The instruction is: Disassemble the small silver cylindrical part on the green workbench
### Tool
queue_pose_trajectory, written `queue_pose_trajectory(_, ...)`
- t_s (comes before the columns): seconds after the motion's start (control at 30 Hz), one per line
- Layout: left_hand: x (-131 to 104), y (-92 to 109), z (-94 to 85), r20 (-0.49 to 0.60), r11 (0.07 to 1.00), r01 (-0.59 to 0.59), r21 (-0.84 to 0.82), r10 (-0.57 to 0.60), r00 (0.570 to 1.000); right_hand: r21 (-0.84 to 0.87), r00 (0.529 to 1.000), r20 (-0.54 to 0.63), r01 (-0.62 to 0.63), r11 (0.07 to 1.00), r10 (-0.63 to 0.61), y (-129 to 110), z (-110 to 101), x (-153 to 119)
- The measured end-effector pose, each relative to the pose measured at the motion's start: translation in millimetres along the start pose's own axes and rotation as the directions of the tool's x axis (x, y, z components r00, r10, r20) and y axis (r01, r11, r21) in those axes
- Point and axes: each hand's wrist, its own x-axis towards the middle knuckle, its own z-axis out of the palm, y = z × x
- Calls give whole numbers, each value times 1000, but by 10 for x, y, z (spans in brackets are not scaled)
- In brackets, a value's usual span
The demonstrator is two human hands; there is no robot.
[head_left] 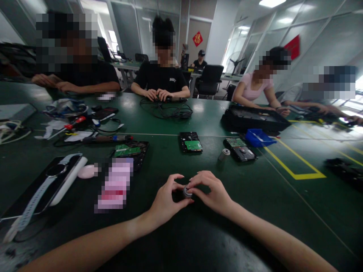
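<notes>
Near the middle of the green table, my left hand (167, 198) curves its thumb and fingers around a small grey metal cylinder (187, 192). My right hand (211, 189) pinches the same cylinder from the other side, its fingertips at the top. The fingers hide part of the piece, and its exact kind does not show. A similar metal cylinder (224, 154) stands farther off to the right, beside a hard drive (241, 149) with a green circuit board. Straight ahead of my hands lies another hard drive (191, 142).
Left of my hands lie a blurred-out pink phone-like object (115, 185), a smartwatch (56, 170) and a third hard drive (138, 158). Beyond are an electric screwdriver (110, 139), a blue scoop-like tray (259, 138) and a black bin (253, 119). Several people work across the table.
</notes>
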Motion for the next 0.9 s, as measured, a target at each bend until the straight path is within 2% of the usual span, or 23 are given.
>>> queue_pose_trajectory(0.17, -6, 5, -1, -3, 1000, 5, -7, -5, 1000, 37, 1000, -20, 21, 999, -20, -3, 27, 5)
queue_pose_trajectory(0.3, -13, 28, -13, -5, 1000, 13, 1, -13, 1000, 117, 990, -129, -48, 992, 63, 14, -77, 26)
queue_pose_trajectory(0.37, -16, 41, -21, -4, 1000, 16, 7, -16, 1000, 127, 981, -148, -109, 986, 128, 55, -162, -4)
queue_pose_trajectory(0.47, -19, 53, -30, 0, 1000, 26, 14, -26, 1000, 85, 972, -75, -218, 972, 225, 145, -261, -135)
queue_pose_trajectory(0.57, -21, 48, -25, 3, 1000, 24, 19, -24, 1000, 37, 962, -10, -273, 961, 274, 231, -282, -311)
queue_pose_trajectory(0.73, -23, 30, -3, -10, 999, 2, 43, -1, 1000, -66, 976, 49, -211, 975, 214, 314, -199, -478)
queue_pose_trajectory(0.9, -21, 32, 7, -19, 998, -13, 69, 15, 1000, -66, 983, 103, -143, 988, 149, 326, -148, -516)
